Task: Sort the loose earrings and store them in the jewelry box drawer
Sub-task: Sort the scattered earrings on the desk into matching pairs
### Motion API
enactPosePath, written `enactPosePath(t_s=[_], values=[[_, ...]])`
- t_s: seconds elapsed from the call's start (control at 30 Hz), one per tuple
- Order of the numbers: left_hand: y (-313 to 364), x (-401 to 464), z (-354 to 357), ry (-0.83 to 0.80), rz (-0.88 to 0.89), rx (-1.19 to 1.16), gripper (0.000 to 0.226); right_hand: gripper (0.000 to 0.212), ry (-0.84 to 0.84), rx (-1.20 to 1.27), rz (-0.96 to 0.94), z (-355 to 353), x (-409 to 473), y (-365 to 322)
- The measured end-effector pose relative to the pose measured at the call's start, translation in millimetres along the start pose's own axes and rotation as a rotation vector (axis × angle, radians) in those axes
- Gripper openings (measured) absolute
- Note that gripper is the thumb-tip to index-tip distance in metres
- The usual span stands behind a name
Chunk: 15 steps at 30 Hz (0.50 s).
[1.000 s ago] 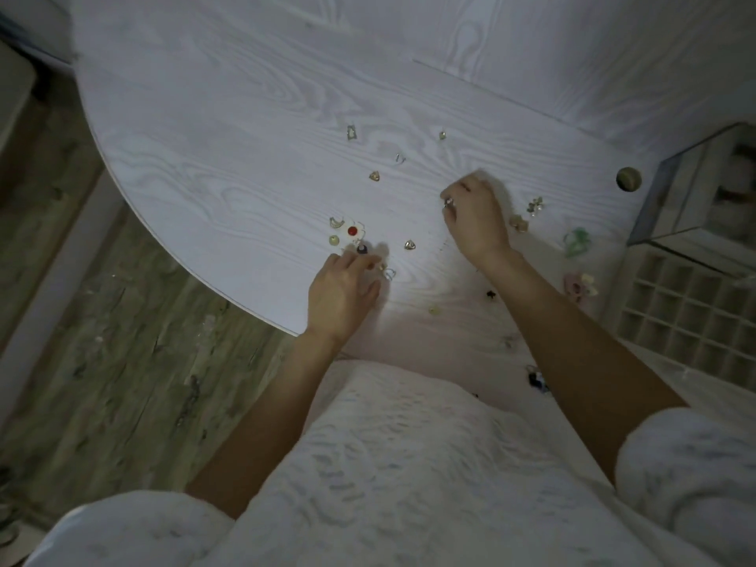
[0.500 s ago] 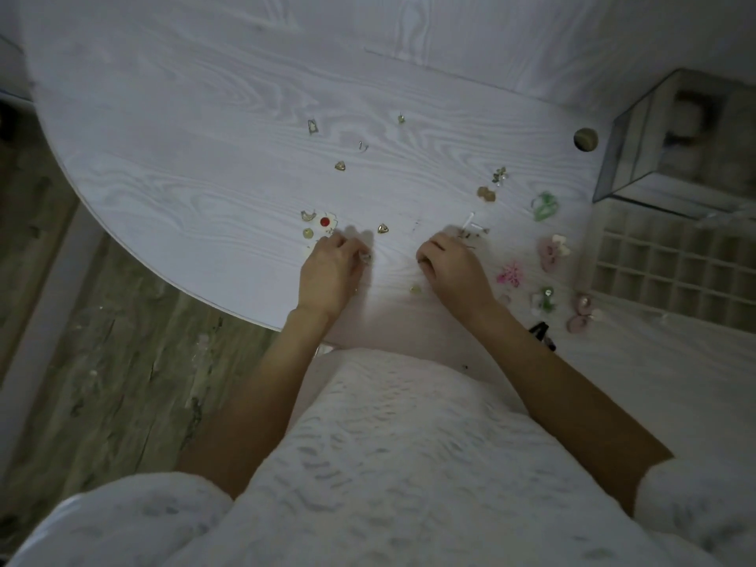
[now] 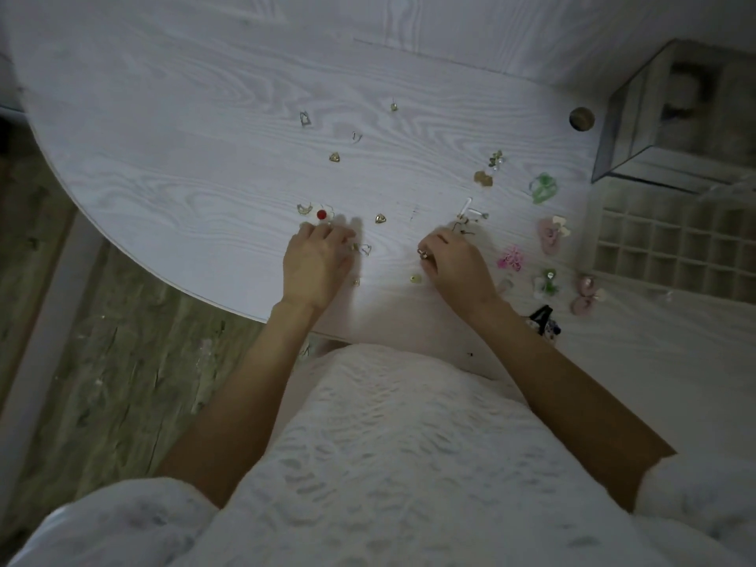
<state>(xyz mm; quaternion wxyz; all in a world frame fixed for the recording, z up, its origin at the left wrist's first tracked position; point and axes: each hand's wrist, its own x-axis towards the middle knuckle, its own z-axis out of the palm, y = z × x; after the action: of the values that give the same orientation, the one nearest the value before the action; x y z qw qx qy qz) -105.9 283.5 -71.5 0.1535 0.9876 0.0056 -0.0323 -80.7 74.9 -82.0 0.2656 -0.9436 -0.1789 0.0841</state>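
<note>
Two hands work the white tabletop (image 3: 163,165) near its front edge. Since a second ago the right hand (image 3: 458,268) has drawn back from the far middle of the scatter to a spot just in front of the person, and it now pinches a small gold-toned earring (image 3: 423,253) between curled fingertips. The left hand (image 3: 317,263) has barely shifted; it rests palm down, its fingers curled onto the tabletop beside a red-centred earring (image 3: 322,214), and whether it grips anything underneath I cannot tell. Judging from this, one piece has been gathered toward the person's side for matching, so sorting is under way and storing has not begun.

The loose earrings lie spread across the tabletop: gold heart-shaped studs (image 3: 380,218) in the middle, a small metal piece (image 3: 305,119) farther off, and coloured flower and bow pieces, among them a pink flower earring (image 3: 510,258), toward the right. The jewelry box drawer (image 3: 671,247) sits pulled out at the right edge, well apart from both hands, its grid of small compartments facing up. Its long axis seems to run left to right across the view, though its right end is cut off. The pinched earring is too small to tell which way it points.
</note>
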Motion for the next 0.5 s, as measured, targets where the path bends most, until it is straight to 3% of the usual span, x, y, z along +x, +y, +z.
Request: enactPosePath(t_s=[0.23, 0.5], values=[[-14.3, 12.6, -4.7, -0.019, 0.141, -0.036, 0.006, 0.012, 0.081, 0.006, 0.214, 14.6, 0.3, -28.6], [-30.3, 0.2, -12.1, -0.087, 0.302, -0.121, 0.019, 0.025, 0.132, 0.036, 0.298, 28.7, -15.1, -49.8]])
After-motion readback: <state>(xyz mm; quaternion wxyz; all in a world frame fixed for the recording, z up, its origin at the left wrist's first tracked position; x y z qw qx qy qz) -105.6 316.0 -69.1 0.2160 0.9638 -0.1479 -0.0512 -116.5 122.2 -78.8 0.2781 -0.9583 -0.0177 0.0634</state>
